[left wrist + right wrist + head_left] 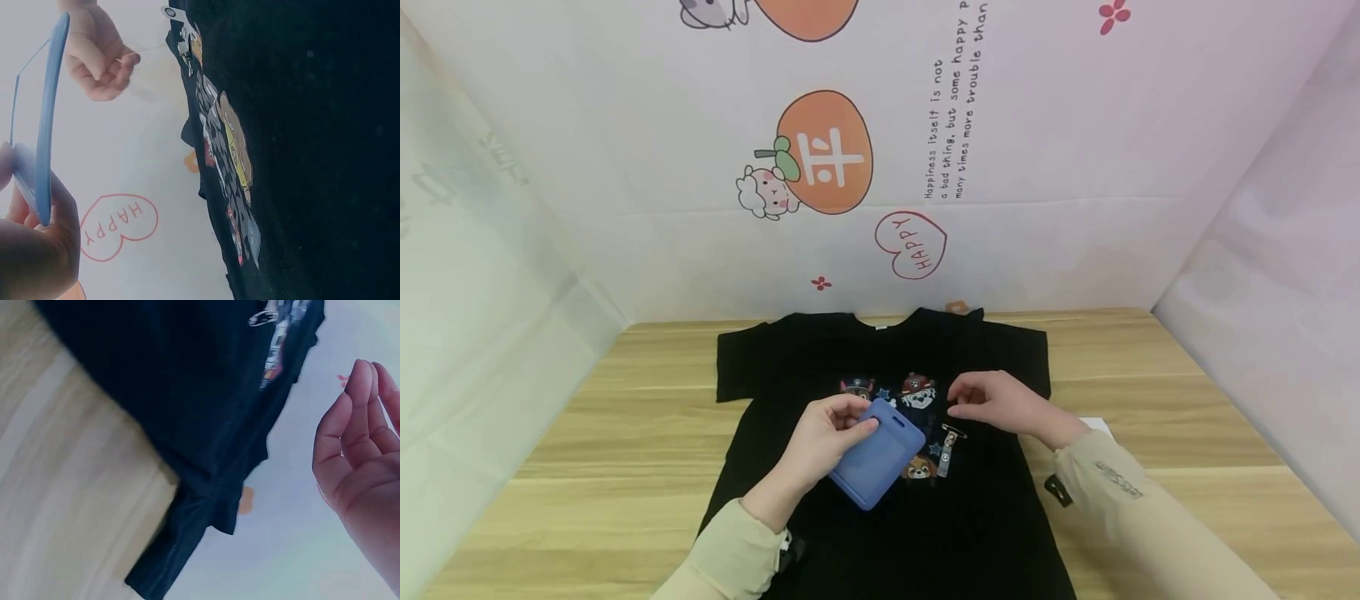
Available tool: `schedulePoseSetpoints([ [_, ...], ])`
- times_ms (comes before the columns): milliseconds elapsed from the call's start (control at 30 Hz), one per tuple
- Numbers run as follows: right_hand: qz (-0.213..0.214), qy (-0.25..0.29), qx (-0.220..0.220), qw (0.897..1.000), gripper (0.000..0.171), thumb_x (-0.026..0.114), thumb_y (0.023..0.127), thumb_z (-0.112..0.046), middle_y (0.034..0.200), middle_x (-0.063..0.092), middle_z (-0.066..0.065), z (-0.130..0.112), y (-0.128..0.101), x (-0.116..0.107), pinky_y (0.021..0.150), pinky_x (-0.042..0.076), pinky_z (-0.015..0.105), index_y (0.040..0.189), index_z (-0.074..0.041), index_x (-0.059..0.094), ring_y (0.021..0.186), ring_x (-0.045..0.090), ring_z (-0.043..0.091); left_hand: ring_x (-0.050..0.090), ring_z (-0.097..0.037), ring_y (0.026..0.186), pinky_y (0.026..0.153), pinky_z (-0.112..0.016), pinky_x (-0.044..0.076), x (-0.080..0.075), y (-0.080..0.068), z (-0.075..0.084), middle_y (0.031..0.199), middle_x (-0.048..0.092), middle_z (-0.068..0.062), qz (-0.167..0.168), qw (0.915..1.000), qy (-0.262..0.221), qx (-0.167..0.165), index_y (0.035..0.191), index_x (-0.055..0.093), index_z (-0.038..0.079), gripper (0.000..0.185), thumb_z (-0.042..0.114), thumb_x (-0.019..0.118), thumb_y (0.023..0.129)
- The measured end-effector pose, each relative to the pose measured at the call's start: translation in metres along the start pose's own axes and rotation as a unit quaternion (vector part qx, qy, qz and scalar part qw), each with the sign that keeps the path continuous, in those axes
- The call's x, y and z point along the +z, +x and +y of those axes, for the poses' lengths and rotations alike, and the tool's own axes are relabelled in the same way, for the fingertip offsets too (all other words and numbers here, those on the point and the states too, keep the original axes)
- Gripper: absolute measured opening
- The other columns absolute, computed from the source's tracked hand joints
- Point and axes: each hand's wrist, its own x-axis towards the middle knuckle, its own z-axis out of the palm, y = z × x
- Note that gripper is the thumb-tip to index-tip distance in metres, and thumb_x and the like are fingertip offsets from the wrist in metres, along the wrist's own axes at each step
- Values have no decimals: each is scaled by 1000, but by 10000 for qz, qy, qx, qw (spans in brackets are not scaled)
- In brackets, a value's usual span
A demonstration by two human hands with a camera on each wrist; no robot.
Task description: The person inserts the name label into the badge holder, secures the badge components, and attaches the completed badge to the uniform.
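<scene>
My left hand [820, 437] is gripping a smooth blue rectangular badge holder [880, 454] over the soft black T-shirt [992, 517]. My right hand [1000, 404] is hovering alongside, fingers loosely curled, empty, near the metal clip [950, 446].

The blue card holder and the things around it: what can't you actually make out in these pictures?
- Blue card holder: head view, the left hand hides its near corner; left wrist view shows it edge-on, so its contents are unseen.
- Metal clip on the black T-shirt: too small to read in every view.
- Right hand: cut off by the right wrist view's edge.
- White paper: largely hidden behind the right sleeve.
</scene>
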Motion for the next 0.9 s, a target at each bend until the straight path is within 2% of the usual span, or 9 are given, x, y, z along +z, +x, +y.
schedulePoseSetpoints([
  [300,410,368,-108,9984,20,64,91,-23,92,64,-1,-15,-16,-11,73,50,25,104,-8,65,80,57,9,56,-11,71,65,-21,48,0,0,0,87,68,-11,-48,10000,-52,-52,104,67,-3,20,9,67,87],
  [600,561,531,-105,9970,16,65,90,-22,91,63,-3,-24,-31,-8,71,50,24,104,-13,65,80,56,9,59,-10,73,67,-22,49,4,0,1,89,68,-11,-125,9998,-125,-110,104,66,-3,20,9,66,88],
  [667,689,552,-267,9957,16,66,90,-21,90,63,-4,-26,-34,-6,71,50,24,104,-14,65,80,56,8,60,-10,73,67,-23,50,7,0,0,88,68,-10,-110,9998,-111,-124,104,66,-2,19,9,66,88],
  [767,975,602,-760,9905,17,68,88,-14,92,63,-4,-31,-39,-2,73,51,25,104,-13,64,82,57,8,60,-10,72,67,-22,50,10,0,0,87,68,-10,-117,9997,-136,-174,104,66,-2,19,8,66,88],
  [900,1409,507,-1657,9747,28,73,81,-5,97,62,-3,-37,-44,4,77,51,23,105,-14,63,86,57,8,60,-9,71,66,-21,50,15,1,2,86,68,-10,-214,9992,-240,-243,103,66,-3,18,6,66,87],
])
